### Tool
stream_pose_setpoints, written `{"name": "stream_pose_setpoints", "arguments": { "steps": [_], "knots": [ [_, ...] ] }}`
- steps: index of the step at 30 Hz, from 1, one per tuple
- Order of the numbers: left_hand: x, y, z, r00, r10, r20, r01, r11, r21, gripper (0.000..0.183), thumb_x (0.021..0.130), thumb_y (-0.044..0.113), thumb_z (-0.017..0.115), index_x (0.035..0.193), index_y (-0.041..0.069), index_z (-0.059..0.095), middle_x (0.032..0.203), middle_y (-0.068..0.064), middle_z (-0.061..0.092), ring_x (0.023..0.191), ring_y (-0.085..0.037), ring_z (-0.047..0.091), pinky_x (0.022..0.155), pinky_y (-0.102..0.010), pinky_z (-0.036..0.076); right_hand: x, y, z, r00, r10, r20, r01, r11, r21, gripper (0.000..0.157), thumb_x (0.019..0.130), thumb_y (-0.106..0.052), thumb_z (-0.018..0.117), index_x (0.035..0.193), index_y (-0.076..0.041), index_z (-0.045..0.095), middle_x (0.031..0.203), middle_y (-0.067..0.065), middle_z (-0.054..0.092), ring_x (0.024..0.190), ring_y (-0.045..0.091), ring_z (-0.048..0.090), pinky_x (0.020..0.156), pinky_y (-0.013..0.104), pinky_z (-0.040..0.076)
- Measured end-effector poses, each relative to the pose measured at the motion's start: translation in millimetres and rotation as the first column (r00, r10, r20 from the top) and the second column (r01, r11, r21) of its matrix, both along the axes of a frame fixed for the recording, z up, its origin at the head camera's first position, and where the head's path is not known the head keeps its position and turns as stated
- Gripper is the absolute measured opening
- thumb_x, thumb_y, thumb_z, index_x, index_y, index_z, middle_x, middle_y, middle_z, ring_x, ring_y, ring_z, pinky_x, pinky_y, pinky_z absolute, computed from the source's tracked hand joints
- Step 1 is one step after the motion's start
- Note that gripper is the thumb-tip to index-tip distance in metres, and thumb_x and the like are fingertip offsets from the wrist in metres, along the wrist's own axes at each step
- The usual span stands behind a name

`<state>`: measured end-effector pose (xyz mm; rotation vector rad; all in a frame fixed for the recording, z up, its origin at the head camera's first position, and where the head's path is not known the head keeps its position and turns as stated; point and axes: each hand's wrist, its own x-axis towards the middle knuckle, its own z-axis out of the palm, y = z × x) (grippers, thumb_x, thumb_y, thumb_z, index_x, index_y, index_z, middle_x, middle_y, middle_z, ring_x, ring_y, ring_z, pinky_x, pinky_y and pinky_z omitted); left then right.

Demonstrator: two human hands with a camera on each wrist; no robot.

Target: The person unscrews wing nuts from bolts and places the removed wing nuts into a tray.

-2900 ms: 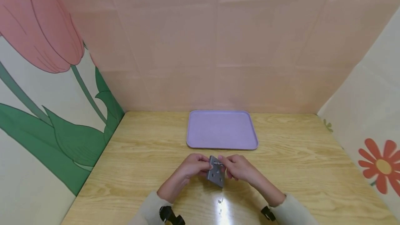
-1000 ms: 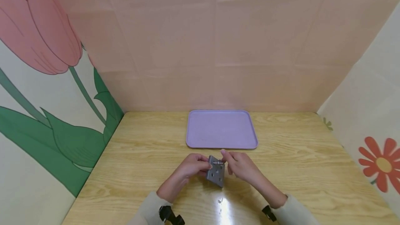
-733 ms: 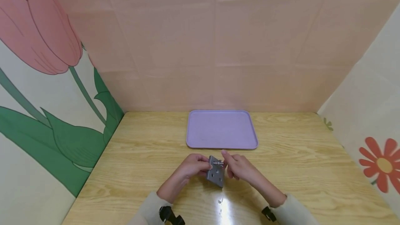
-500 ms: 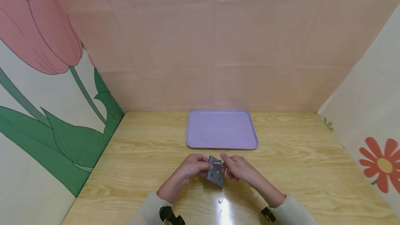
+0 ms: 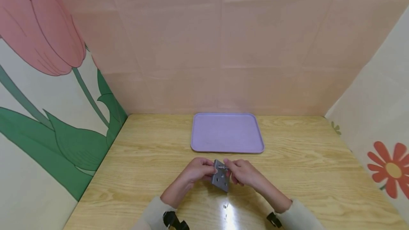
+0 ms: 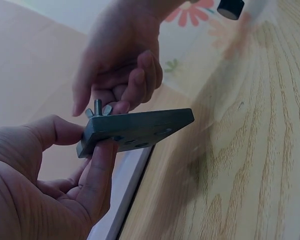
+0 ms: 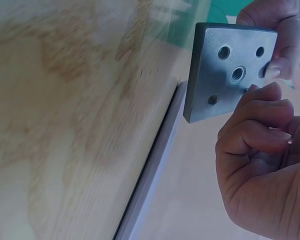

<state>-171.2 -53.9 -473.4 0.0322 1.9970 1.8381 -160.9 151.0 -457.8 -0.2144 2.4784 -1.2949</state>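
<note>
My left hand (image 5: 196,169) pinches a square grey metal plate (image 5: 219,182) by its corner, thumb on one side and fingers on the other. The plate stands tilted above the table, with several holes in its face; the middle hole (image 7: 238,74) looks threaded. A small wing nut (image 6: 106,110) sits on a threaded stud that rises from the corner near my left thumb. My right hand (image 5: 244,173) is at that wing nut, its thumb and curled forefinger on either side of it. Its other fingers are curled below. The right fingers hide the wing nut in the right wrist view.
A lavender tray (image 5: 227,132) lies on the wooden table (image 5: 143,166) just beyond my hands, close to the pink back wall (image 5: 220,45). Flower-printed panels (image 5: 377,116) flank the table. Black straps (image 5: 175,220) sit at both wrists.
My right thumb, raised away from the wing nut a second ago, has come down and back against it. The left hand and the plate have stayed in place.
</note>
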Motion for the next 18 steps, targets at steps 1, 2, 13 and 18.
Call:
{"name": "stream_pose_setpoints", "arguments": {
  "steps": [1,2,13,18],
  "knots": [
    [-0.1,-0.2,-0.1,1.0,-0.001,0.001,0.001,1.0,0.001,0.025,0.081,0.003,0.07,0.102,-0.011,0.069,0.087,-0.009,0.072,0.075,-0.015,0.068,0.072,-0.033,0.062,0.1,-0.2,-0.2,1.0,0.0,-0.001,0.0,1.0,-0.001,0.061,0.105,-0.053,0.042,0.078,-0.006,0.067,0.053,0.001,0.057,0.042,0.012,0.042,0.043,0.026,0.035],
    [0.0,-0.4,-0.3,1.0,-0.002,-0.003,0.002,1.0,0.001,0.025,0.081,0.002,0.07,0.102,-0.011,0.069,0.087,-0.009,0.072,0.075,-0.015,0.068,0.072,-0.033,0.062,0.1,-0.3,-0.5,1.0,-0.001,0.0,0.001,1.0,-0.001,0.061,0.105,-0.053,0.042,0.077,-0.006,0.067,0.053,0.001,0.057,0.042,0.012,0.043,0.043,0.026,0.035],
    [1.8,-0.8,1.8,1.0,0.001,0.009,-0.001,1.0,-0.004,0.025,0.082,0.003,0.07,0.103,-0.01,0.069,0.089,-0.01,0.073,0.076,-0.016,0.069,0.073,-0.034,0.062,-0.4,-1.7,-3.5,0.999,-0.022,0.033,0.023,0.999,-0.035,0.064,0.107,-0.05,0.037,0.076,-0.003,0.067,0.052,0.001,0.057,0.043,0.011,0.045,0.043,0.024,0.037],
    [1.5,-1.1,1.2,1.0,0.0,0.007,0.0,1.0,-0.003,0.025,0.082,0.003,0.07,0.103,-0.01,0.069,0.089,-0.01,0.073,0.076,-0.016,0.069,0.073,-0.033,0.062,-0.1,-2.3,-1.7,1.0,-0.007,0.027,0.007,1.0,-0.016,0.058,0.106,-0.049,0.041,0.078,-0.005,0.066,0.055,0.004,0.058,0.044,0.012,0.045,0.044,0.025,0.038]
  ]
}}
